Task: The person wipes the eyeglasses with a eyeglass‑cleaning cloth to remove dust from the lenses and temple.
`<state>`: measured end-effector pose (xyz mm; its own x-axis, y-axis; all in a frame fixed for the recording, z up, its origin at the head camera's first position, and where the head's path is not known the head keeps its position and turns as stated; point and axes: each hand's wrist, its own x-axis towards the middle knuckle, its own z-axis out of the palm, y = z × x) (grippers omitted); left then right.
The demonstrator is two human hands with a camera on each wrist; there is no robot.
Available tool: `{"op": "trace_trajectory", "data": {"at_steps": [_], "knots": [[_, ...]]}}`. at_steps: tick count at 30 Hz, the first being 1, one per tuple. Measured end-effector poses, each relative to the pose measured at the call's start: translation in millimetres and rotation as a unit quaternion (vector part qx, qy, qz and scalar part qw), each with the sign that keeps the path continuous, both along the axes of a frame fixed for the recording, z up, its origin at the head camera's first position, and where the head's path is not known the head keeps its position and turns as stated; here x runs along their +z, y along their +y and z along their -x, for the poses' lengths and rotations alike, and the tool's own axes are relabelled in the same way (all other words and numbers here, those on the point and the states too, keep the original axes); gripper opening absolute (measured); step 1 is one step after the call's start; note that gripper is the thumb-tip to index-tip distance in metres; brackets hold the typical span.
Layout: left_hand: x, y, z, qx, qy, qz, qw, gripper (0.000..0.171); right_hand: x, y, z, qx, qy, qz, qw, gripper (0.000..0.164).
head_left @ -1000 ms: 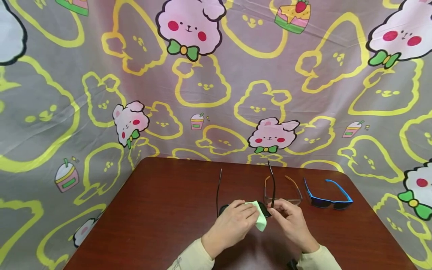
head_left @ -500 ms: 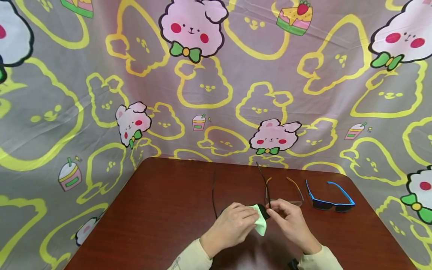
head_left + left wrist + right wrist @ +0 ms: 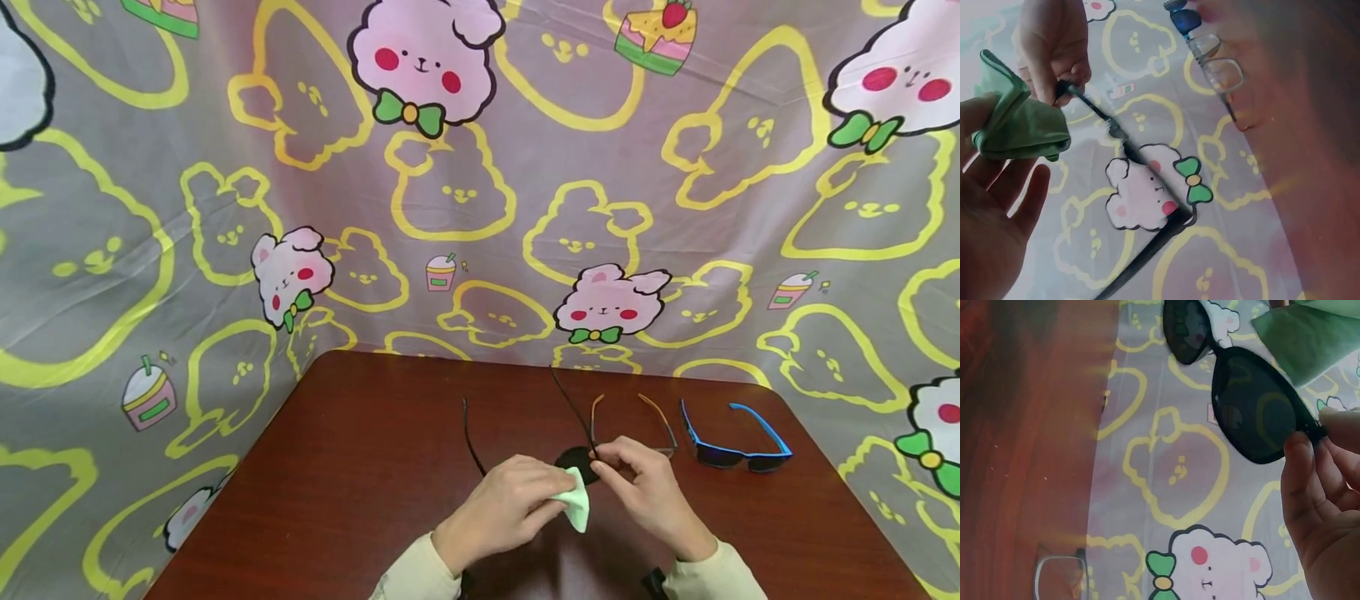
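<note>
My right hand (image 3: 648, 492) pinches a pair of black sunglasses (image 3: 1257, 406) at the hinge beside one dark lens. Both temples stand out toward the back of the table in the head view. My left hand (image 3: 502, 508) holds a folded light green cleaning cloth (image 3: 576, 500) between thumb and fingers. In the right wrist view the cloth (image 3: 1310, 340) hangs beside the lens nearest the right hand, with a gap between. From the left wrist, the sunglasses (image 3: 1129, 147) show edge-on to the right of the cloth. The left hand hides the other lens in the head view.
Clear-lensed eyeglasses with orange-brown temples (image 3: 657, 410) lie on the dark red-brown table (image 3: 360, 467) behind the right hand. Blue-framed sunglasses (image 3: 738, 457) lie to their right. A cartoon-print curtain (image 3: 465, 167) surrounds the table at the back and sides.
The sunglasses have turned, their temples swinging to the left. The cloth has drawn down and back from the lens with my left hand, baring more of the lens. The right hand keeps its pinch.
</note>
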<state>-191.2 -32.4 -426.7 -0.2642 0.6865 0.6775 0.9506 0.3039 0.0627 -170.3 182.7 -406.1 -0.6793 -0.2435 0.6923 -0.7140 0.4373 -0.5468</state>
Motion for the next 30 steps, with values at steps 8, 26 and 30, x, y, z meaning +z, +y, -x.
{"op": "trace_trajectory", "data": {"at_steps": [8, 26, 30], "knots": [[10.3, -6.7, 1.5, -0.007, 0.102, -0.059, 0.9930, 0.028, -10.8, 9.7, 11.3, 0.005, 0.018, -0.022, 1.000, 0.029], [13.0, -9.4, -2.9, 0.021, 0.194, -0.075, 0.9780, 0.020, -18.8, 18.5, 15.9, 0.026, 0.070, -0.116, 0.990, 0.024], [13.4, -10.5, -3.6, 0.034, 0.188, -0.054, 0.9801, 0.026, -18.6, 18.1, 14.5, 0.024, 0.084, -0.133, 0.987, 0.018]]}}
